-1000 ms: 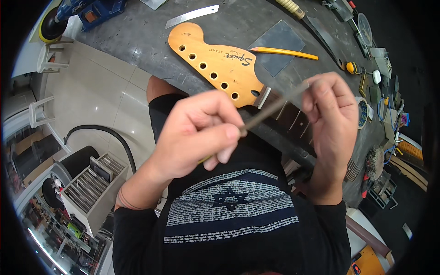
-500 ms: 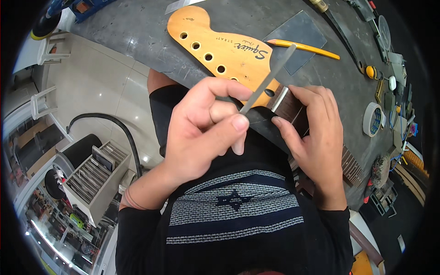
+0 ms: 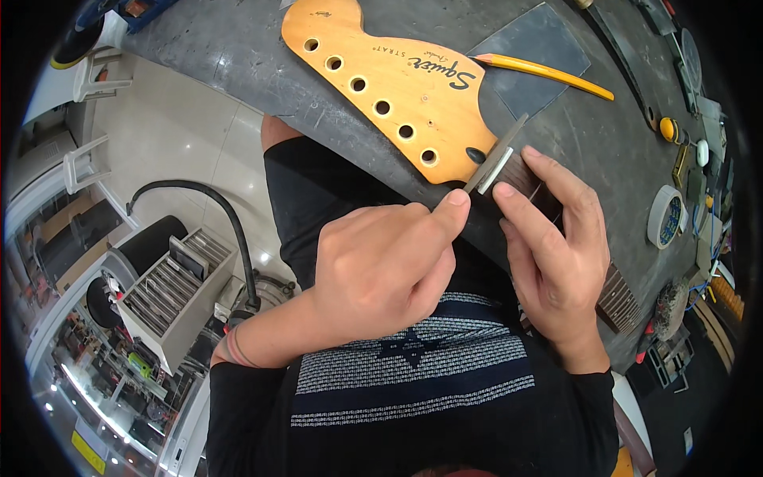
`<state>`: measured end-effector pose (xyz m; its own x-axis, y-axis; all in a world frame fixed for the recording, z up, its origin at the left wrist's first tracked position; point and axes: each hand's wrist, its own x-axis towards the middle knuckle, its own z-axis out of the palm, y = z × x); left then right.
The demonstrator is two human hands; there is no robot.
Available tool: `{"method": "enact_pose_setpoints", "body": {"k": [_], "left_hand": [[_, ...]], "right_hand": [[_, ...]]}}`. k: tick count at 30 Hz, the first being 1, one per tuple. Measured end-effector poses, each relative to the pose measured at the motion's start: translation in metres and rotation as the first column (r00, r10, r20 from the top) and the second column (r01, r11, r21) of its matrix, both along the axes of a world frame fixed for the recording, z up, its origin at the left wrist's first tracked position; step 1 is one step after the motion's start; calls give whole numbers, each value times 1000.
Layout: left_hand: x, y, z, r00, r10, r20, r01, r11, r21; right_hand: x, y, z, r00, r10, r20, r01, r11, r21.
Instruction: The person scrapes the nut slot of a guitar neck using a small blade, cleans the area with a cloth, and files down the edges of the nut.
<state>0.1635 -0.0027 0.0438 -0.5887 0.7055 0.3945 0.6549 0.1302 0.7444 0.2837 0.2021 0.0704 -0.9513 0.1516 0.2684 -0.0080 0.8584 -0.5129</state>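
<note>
A guitar neck lies on the bench, its amber wooden headstock (image 3: 385,67) pointing to the far left with a row of round tuner holes. At the headstock end of the dark fretboard (image 3: 520,174) sits a pale nut (image 3: 496,170). My left hand (image 3: 385,262) is closed round a thin flat metal file (image 3: 505,141), whose blade lies along the headstock side of the nut. My right hand (image 3: 564,242) grips the neck just beside the nut, with thumb and forefinger near the fretboard's two edges. Part of the neck is hidden under this hand.
Beyond the headstock, a yellow pencil (image 3: 548,73) lies partly over a dark square sheet (image 3: 528,52). A tape roll (image 3: 666,216), a brush (image 3: 672,308) and a long dark tool (image 3: 624,67) are to the right. Off the bench at left stands a slotted rack (image 3: 171,290).
My left hand has brought the file down from above the neck to the nut, turning knuckles up. The right hand's fingers have shifted slightly on the neck. The view has moved a little.
</note>
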Motion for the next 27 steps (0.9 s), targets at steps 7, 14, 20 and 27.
{"method": "enact_pose_setpoints", "body": {"k": [7,14,20,27], "left_hand": [[11,-1,2,999,13,35,-12,1000,-27],[15,-7,6,1000,3,24,-1,998,-69],[10,-7,3,1000,-10,10,10,999,-39],[16,-18,8,999,-18,49,22,997,-75]], "right_hand": [[0,0,8,998,25,64,-23,999,-38],[1,0,8,996,25,88,-18,997,-79],[0,-1,9,995,32,94,-26,998,-59],[1,-2,9,996,21,87,-17,999,-44]]}}
